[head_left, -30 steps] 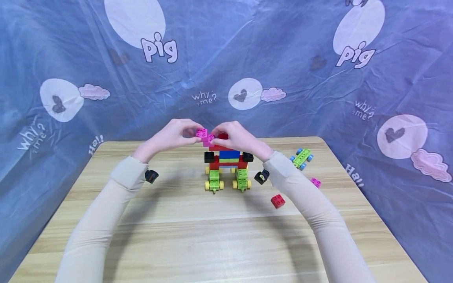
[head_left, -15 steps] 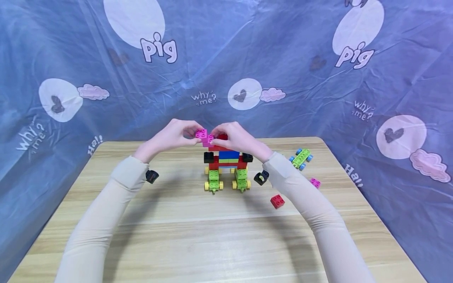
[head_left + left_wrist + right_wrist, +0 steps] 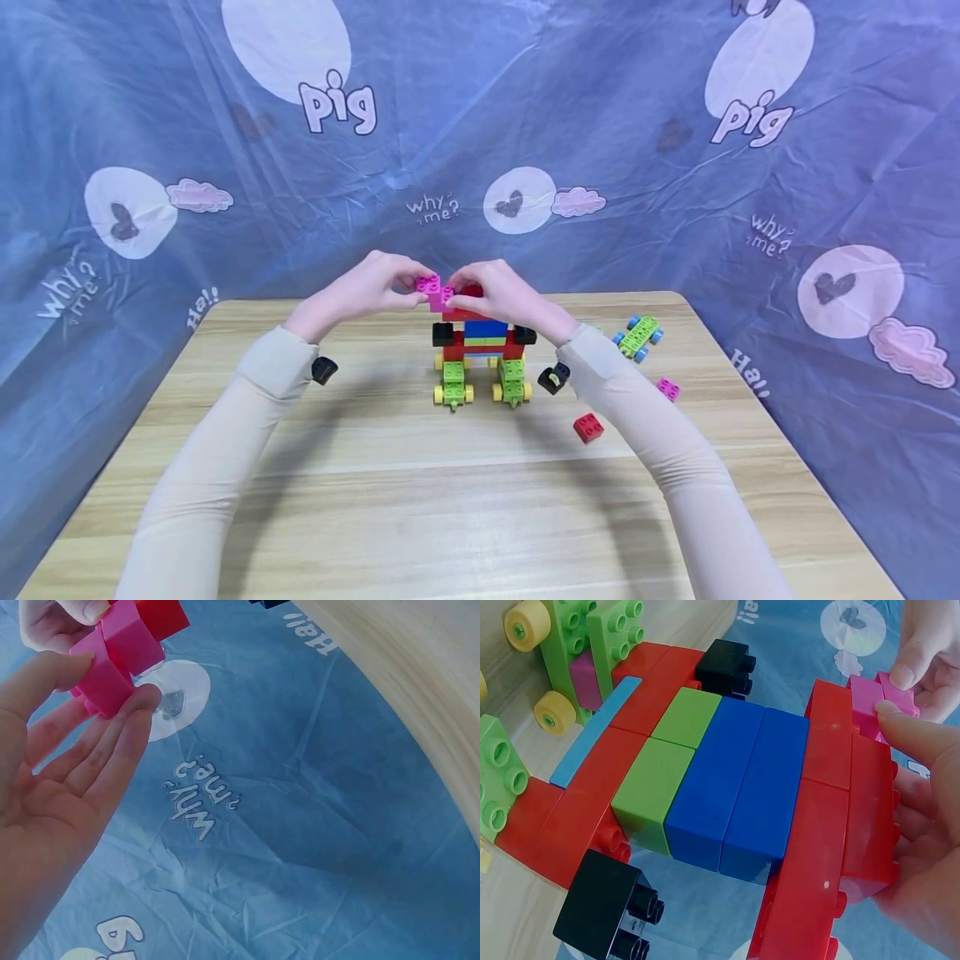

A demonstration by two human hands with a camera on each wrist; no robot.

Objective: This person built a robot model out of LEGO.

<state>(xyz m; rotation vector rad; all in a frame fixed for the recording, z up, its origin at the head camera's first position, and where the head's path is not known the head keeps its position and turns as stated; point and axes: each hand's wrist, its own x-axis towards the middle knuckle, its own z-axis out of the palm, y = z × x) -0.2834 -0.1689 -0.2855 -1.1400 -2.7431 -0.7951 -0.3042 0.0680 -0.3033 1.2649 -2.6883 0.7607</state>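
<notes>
My left hand [image 3: 371,283] pinches an upper pink toy brick [image 3: 105,681] between thumb and fingers. This brick sits offset against a second pink brick [image 3: 133,637], at the upper left corner of a built figure [image 3: 486,328]. My right hand [image 3: 504,292] grips that second brick, its thumb on the near face and its fingers behind. In the right wrist view, the figure has red top bricks [image 3: 825,795], blue bricks [image 3: 739,780], lime bricks [image 3: 667,772] and black side bricks [image 3: 600,904]. Two green wheeled bases [image 3: 453,383] with yellow wheels carry it on the table.
Right of the figure, a loose red brick [image 3: 588,427] and a pink brick [image 3: 668,389] lie on the wooden table [image 3: 420,517]. Farther back stands a green wheeled base [image 3: 639,335] with blue wheels. A blue printed cloth [image 3: 450,108] hangs behind and beside the table.
Both hands stay at the pink bricks in nearly the same pose. The left hand and its brick shift only very slightly; the figure and the loose bricks stay put.
</notes>
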